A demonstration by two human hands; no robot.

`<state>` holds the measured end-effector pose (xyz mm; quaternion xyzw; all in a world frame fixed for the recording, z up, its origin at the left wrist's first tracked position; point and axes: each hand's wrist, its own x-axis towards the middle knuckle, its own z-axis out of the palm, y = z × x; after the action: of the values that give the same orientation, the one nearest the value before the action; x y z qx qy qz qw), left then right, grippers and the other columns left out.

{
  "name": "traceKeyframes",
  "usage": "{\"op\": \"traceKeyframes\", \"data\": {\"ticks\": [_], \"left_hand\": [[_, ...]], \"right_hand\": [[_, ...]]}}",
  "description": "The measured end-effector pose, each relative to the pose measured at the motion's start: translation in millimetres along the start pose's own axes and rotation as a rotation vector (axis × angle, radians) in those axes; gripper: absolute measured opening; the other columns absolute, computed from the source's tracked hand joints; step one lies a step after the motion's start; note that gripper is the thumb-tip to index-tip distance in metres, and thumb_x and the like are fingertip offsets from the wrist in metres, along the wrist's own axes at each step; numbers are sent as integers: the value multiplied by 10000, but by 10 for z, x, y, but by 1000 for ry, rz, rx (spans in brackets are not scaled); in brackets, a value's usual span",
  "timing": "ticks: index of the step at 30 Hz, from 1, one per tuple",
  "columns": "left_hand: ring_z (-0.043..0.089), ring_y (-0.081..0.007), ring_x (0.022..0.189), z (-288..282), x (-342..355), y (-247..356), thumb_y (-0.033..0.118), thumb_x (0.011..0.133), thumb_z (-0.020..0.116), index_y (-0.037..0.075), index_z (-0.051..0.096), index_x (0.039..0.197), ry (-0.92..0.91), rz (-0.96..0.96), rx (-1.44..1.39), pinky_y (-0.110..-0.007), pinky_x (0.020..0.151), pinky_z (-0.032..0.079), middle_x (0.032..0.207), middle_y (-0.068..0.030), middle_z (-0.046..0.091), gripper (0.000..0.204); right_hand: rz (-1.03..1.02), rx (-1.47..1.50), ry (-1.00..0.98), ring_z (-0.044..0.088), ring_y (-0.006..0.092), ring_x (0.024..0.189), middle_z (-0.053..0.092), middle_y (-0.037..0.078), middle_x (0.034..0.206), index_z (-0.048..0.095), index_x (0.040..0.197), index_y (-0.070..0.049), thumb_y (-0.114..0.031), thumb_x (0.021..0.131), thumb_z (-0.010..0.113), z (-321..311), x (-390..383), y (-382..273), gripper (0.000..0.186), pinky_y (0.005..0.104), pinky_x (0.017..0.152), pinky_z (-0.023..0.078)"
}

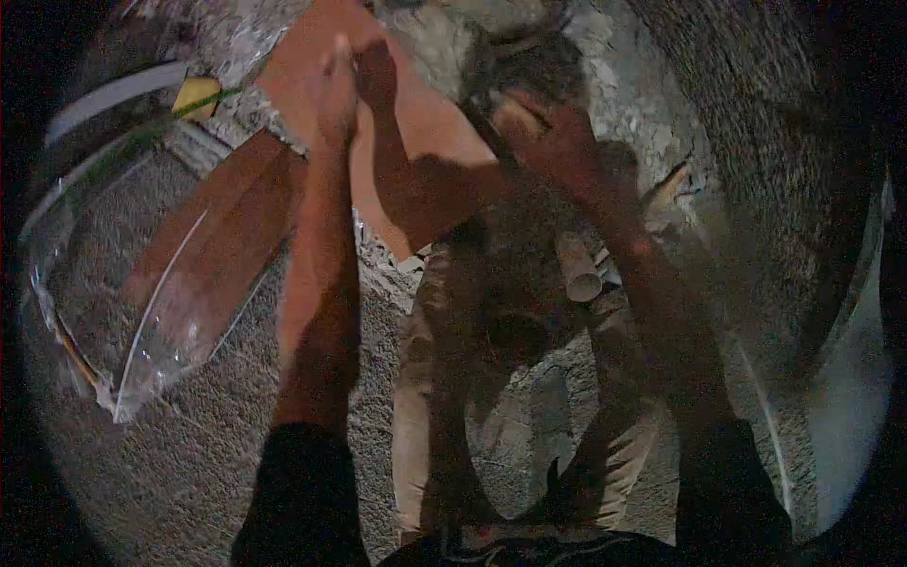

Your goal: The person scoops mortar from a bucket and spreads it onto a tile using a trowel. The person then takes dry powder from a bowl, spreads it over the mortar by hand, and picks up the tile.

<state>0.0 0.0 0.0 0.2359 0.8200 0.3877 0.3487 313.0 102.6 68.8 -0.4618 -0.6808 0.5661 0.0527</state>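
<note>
My left hand (333,99) lies on a flat terracotta-coloured tile (439,142), its fingers stretched out and pointing away from me. My bare forearm runs up along the tile's left part and throws a shadow across it. Beyond the tile's right edge, my right hand (553,137) is closed around something dark and rounded (534,71). Blur and shadow keep me from telling what kind of thing that is. Greyish haze hangs over the area around my right forearm. The tile's near corner reaches toward my knees.
Another terracotta tile (213,231) lies at the left, seen through clear, shiny plastic (165,354). A yellow piece (196,97) is beyond it. A short round tube (578,269) sits by my right knee. Pale broken rubble (633,94) covers the far ground.
</note>
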Motion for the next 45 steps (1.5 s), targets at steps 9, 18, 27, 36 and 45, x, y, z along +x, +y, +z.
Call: {"op": "traceKeyframes", "data": {"ticks": [9, 18, 27, 36, 45], "left_hand": [[586, -325, 961, -997, -3615, -1254, 442, 1038, 602, -7, 559, 1205, -202, -887, 11, -458, 879, 485, 1041, -220, 609, 481], [615, -451, 1214, -906, -3644, -1063, 413, 1001, 674, 36, 425, 1532, -483, -922, -234, -510, 1051, 500, 1387, -285, 588, 697], [627, -369, 1199, -112, 66, 937, 416, 1026, 621, 40, 619, 1359, -89, 147, 100, -463, 1012, 484, 1331, -201, 651, 502], [605, -249, 1226, 1070, 794, 1792, 544, 944, 721, 110, 674, 1343, -137, -364, 66, -439, 1065, 438, 1364, -103, 648, 591], [658, -250, 1104, 1205, 862, 1369, 500, 1003, 671, 58, 705, 1263, -684, -152, -291, -399, 980, 501, 1206, -82, 711, 514]], "right_hand": [[-436, -612, -96, 716, 396, 855, 710, 224, 1060, 547, 1455, -154, -325, 1007, 612, 898, 105, -263, 485, 520, 783, 583], [-680, -721, 238, 731, 394, 839, 721, 166, 1130, 560, 1425, -115, -299, 967, 667, 918, 14, -290, 505, 471, 687, 605], [-81, -771, 272, 731, 395, 730, 734, 204, 866, 664, 1232, -61, -304, 943, 646, -485, 282, -415, 378, 534, 647, 587], [-240, -1166, -56, 734, 401, 887, 736, 190, 935, 721, 1062, -72, -248, 900, 700, -984, 2096, 360, 240, 505, 767, 605], [-437, -1164, -201, 742, 355, 889, 734, 172, 954, 738, 1058, -70, -229, 892, 704, -699, 1454, 852, 233, 493, 782, 619]]}}
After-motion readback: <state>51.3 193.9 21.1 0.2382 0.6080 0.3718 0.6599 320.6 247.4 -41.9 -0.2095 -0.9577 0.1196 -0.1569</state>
